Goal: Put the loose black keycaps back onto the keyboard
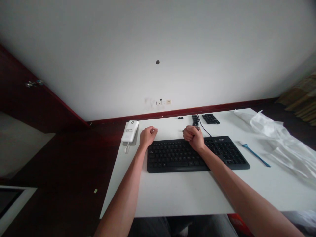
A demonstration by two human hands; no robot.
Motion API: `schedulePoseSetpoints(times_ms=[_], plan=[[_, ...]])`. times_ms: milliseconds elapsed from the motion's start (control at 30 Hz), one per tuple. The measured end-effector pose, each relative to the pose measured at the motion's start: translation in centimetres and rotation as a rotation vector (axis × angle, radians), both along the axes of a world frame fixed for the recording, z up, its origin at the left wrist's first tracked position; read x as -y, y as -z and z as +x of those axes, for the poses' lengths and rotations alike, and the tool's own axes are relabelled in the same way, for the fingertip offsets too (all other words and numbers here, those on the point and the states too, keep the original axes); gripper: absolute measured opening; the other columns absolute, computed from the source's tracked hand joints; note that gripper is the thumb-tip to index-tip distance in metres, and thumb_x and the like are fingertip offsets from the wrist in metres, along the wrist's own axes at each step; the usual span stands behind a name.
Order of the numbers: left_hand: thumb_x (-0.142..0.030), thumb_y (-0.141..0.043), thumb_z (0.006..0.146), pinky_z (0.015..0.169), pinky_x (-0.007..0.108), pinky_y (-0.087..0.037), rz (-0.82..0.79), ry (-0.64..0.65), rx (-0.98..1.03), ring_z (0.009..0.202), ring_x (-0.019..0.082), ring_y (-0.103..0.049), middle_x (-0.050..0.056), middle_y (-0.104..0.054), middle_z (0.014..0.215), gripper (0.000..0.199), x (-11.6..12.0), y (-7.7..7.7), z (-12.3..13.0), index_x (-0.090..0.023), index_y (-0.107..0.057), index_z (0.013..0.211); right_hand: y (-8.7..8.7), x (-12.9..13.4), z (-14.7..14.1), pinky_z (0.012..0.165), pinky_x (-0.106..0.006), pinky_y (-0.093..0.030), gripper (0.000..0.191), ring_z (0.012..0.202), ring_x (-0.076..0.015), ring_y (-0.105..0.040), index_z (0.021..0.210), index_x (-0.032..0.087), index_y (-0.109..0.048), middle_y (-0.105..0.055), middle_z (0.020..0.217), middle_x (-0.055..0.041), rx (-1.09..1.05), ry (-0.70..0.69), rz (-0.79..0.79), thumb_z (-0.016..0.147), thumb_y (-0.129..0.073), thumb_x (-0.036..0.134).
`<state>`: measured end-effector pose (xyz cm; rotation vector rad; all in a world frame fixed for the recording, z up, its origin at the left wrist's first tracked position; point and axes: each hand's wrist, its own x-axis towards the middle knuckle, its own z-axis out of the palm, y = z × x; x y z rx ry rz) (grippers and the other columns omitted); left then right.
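A black keyboard (176, 157) lies on the white table. Just beyond its upper left corner is my left hand (148, 135), fingers loosely curled in; nothing shows between thumb and fingers. Over the keyboard's upper middle, my right hand (194, 137) is closed in a fist. Small dark bits show at the edges of this fist, but I cannot make out what it holds. Behind it sit a cluster of loose black keycaps (195, 119) and a flat block of black keycaps (210, 118). A few more keycaps (180, 118) lie farther left.
Left of the keyboard is a white power bank (130, 131) with a short cable. A blue-handled brush (256, 155) and a crumpled white plastic bag (283, 144) lie to the right. The keyboard's cord (204, 127) runs toward the table's back edge, near the wall.
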<state>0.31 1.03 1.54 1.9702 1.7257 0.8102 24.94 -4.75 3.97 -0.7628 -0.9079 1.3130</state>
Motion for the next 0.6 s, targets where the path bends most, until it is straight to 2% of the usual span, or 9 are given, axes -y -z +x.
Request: schedulePoseSetpoints(times_ms=[233,467,600], plan=[[-0.044,-0.058,0.094,0.066,0.025,-0.034,0.015,0.002,-0.004,0.069,0.015,-0.06,-0.002,-0.066,0.07,0.027,0.0,0.1,0.0,-0.025,-0.07,0.08,-1.4,0.3,1.9,0.04,-0.027,-0.013,0.046,0.043,-0.0086,-0.012,0.053,0.023,-0.024,-0.016,0.049,0.0077,-0.077,0.108,0.035,0.078,-0.063,0.027],[-0.044,-0.058,0.094,0.064,0.026,-0.033,0.005,0.003,-0.011,0.068,0.015,-0.059,-0.002,-0.066,0.07,0.027,-0.2,0.2,-0.1,-0.025,-0.071,0.082,-0.1,0.3,0.2,0.044,-0.027,-0.015,0.047,0.046,-0.0086,-0.019,0.052,0.024,-0.03,-0.021,0.051,0.0074,0.045,-0.05,0.062,0.078,-0.069,0.032],[-0.044,-0.057,0.094,0.064,0.026,-0.033,0.0,0.0,-0.012,0.068,0.016,-0.059,-0.002,-0.066,0.07,0.027,-0.1,0.1,0.0,-0.025,-0.07,0.081,0.7,0.2,-0.5,0.045,-0.028,-0.017,0.049,0.048,-0.009,-0.022,0.052,0.024,-0.034,-0.024,0.052,0.0068,0.146,-0.094,0.078,0.082,-0.071,0.039]])
